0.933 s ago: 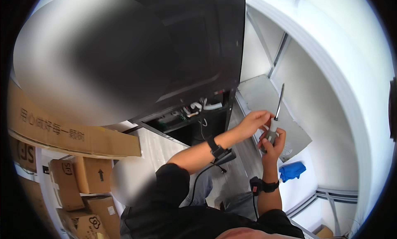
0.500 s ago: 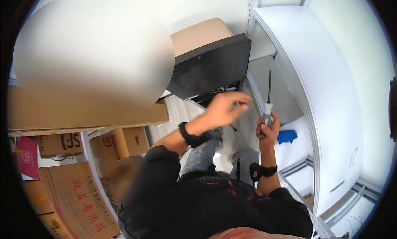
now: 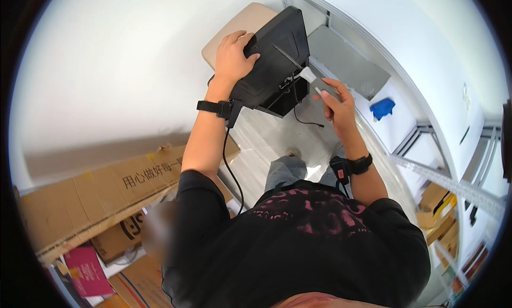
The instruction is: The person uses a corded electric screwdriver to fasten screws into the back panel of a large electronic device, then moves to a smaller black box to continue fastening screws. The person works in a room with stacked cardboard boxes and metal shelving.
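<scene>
A beige padded piece [image 3: 234, 25] with a black panel [image 3: 272, 52] on its near side stands tilted at the back wall. My left hand [image 3: 233, 57] grips the panel's upper left edge, thumb on the black face and fingers over the rim. In my right hand [image 3: 338, 103] is a screwdriver [image 3: 308, 75] with a grey and white handle, held loosely between thumb and fingers. Its shaft points up and left across the black panel; I cannot tell whether the tip touches. Below the panel are an open dark frame [image 3: 282, 100] and a black cord [image 3: 309, 122].
To the left lies a long cardboard box [image 3: 106, 196] above smaller boxes on a shelf. A white metal rack [image 3: 405, 52] runs along the right, with a blue cloth-like item [image 3: 382, 109] and a grey board [image 3: 346, 60] low down. A wrist strap's cable [image 3: 234, 175] hangs by my left arm.
My left hand has moved up and left from mid-air onto the panel's edge. The screwdriver has swung from upright to pointing up-left over the panel. The view has shifted.
</scene>
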`<state>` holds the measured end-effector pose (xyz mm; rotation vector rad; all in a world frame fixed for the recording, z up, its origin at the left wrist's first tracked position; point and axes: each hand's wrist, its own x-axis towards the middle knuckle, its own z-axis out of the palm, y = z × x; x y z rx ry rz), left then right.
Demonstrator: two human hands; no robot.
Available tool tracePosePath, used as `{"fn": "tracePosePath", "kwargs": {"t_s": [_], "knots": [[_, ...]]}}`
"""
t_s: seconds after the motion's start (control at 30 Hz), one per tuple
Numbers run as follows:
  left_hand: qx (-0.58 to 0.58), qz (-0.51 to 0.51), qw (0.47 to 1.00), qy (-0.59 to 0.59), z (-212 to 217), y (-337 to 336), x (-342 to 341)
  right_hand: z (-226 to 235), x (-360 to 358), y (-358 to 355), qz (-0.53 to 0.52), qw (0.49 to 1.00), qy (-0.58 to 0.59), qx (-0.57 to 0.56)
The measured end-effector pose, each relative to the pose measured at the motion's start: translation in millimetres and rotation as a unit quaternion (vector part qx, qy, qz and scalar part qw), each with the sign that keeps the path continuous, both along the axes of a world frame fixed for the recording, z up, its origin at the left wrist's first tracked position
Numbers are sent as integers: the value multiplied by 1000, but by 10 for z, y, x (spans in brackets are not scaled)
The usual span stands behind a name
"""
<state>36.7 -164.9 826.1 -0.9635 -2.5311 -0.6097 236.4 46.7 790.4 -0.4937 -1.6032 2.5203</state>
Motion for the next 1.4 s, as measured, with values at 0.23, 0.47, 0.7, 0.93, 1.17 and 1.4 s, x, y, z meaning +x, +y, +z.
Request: {"fn": "tracePosePath", "kwargs": {"t_s": [0.23,0.47,0.7,0.93,1.17,1.4], "knots": [[28,-26,999,5,-195,-24,-168,-198,-84,-486,-38,998,18,-40],[32,-18,999,1,-239,-30,-247,-304,-187,-639,-45,995,20,-92],[20,-17,1000,-13,-217,-27,-280,-308,-247,-654,-38,993,21,-114],[45,-9,998,-44,-175,-3,-256,-279,-295,-621,-26,990,11,-137],[26,-2,999,-36,-163,-8,-276,-268,-366,-478,6,975,-39,-220],[10,3,1000,-23,-147,-10,-271,-52,-389,-364,26,983,-129,-131]]}}
